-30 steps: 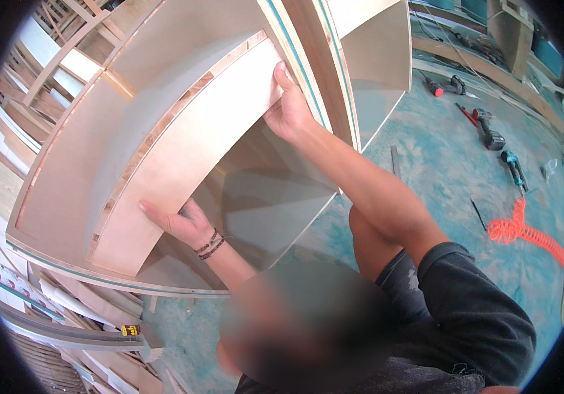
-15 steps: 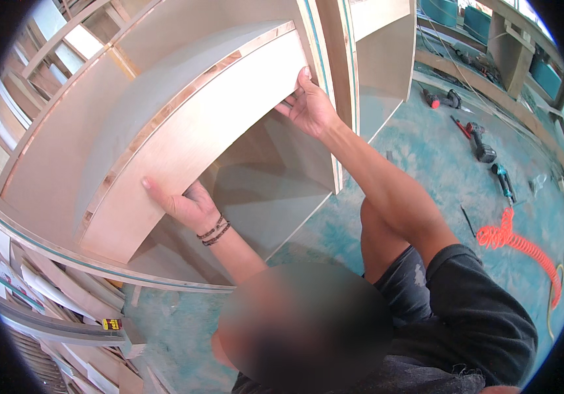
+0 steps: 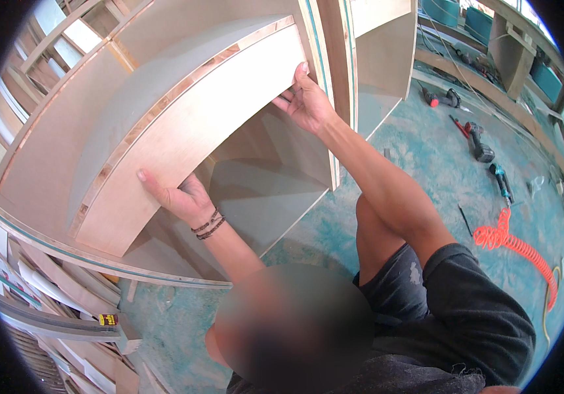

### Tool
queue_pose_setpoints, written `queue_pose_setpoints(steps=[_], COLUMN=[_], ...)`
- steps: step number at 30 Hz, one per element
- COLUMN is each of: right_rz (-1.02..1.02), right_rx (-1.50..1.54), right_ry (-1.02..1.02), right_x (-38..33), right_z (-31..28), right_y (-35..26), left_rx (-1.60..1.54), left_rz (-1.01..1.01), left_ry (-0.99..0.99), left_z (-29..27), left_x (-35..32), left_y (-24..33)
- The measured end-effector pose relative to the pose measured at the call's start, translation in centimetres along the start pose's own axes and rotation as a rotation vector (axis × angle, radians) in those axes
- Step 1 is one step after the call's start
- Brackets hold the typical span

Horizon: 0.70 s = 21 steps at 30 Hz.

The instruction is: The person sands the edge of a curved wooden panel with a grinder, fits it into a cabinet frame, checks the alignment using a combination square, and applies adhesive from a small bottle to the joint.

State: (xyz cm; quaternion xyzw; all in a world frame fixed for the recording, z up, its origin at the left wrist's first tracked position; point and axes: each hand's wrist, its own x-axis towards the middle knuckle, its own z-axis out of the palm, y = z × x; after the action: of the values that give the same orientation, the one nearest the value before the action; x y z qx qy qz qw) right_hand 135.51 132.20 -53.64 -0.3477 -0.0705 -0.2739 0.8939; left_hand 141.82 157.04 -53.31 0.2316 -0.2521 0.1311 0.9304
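A pale plywood board [image 3: 203, 125] stands on edge along the front of a grey shelf [image 3: 183, 56] inside a wooden cabinet. My left hand [image 3: 180, 196] grips its lower edge near the left end, thumb on the face and fingers curled behind. At the other end my right hand [image 3: 305, 102] holds the board the same way, close to the cabinet's upright side panel [image 3: 321, 85]. The fingertips of both hands are partly hidden behind the board. A strip of bare wood edging [image 3: 157, 108] runs along the board's top, next to the shelf.
On the blue-green floor at the right lie a cordless drill [image 3: 480, 144], another power tool [image 3: 442, 97], and a teal air tool [image 3: 501, 184] with an orange coiled hose [image 3: 524, 253]. Wood offcuts [image 3: 65, 348] are stacked at lower left. A second cabinet section [image 3: 383, 62] adjoins on the right.
The view has shifted slightly, moving the cabinet a little left and up in the picture. Both hands keep their hold on the board, with no clear movement of it.
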Motion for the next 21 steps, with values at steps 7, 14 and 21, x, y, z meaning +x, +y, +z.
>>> queue_pose_setpoints(steps=[7,14,21], right_rz=[-0.011,0.007,-0.141], right_rx=[0.006,0.046,0.055], right_ry=[0.063,0.126,0.135], right_x=[0.7,2.9,5.3], right_z=[-0.2,-4.6,-9.0], right_y=[-0.2,1.9,-3.8], left_rx=[0.044,0.074,-0.153], left_rz=[-0.016,0.221,0.208], left_ry=[-0.021,0.306,0.202], left_z=[0.1,-3.8,-3.2], left_x=[-0.1,-0.2,0.2], left_y=[-0.1,4.9,-0.8])
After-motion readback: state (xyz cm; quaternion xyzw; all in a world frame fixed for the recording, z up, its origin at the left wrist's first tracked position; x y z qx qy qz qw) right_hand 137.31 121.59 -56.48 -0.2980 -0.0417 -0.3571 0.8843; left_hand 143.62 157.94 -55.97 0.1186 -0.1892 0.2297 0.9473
